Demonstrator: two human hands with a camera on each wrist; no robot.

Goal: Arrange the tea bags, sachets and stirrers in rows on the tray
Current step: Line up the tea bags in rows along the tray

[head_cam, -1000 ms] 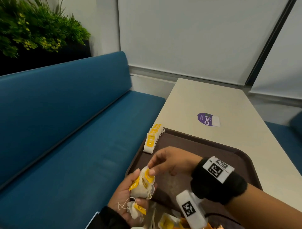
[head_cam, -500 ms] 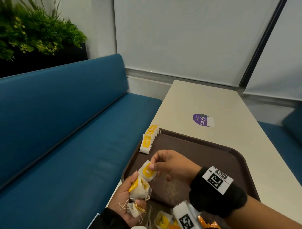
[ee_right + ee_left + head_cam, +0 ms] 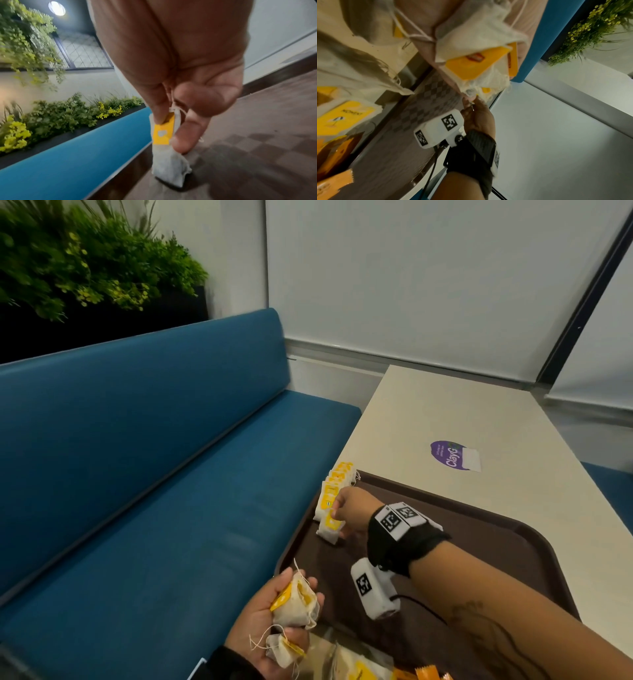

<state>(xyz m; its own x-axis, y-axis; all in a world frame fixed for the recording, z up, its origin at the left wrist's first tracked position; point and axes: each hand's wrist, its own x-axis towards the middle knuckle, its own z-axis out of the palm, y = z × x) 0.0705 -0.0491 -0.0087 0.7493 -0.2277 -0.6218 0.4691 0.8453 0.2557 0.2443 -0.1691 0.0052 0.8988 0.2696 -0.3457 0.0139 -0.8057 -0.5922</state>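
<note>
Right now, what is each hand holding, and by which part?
The right hand pinches one tea bag by its top end, at the yellow tag, its bottom on the tray. The left hand cups several loose tea bags by their bodies.

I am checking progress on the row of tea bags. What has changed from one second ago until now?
The right hand pulled one tea bag out of the left hand's bunch and carried it away, down onto the tray at the near end of the row; its fingers still pinch it. The left hand keeps holding the bunch.
</note>
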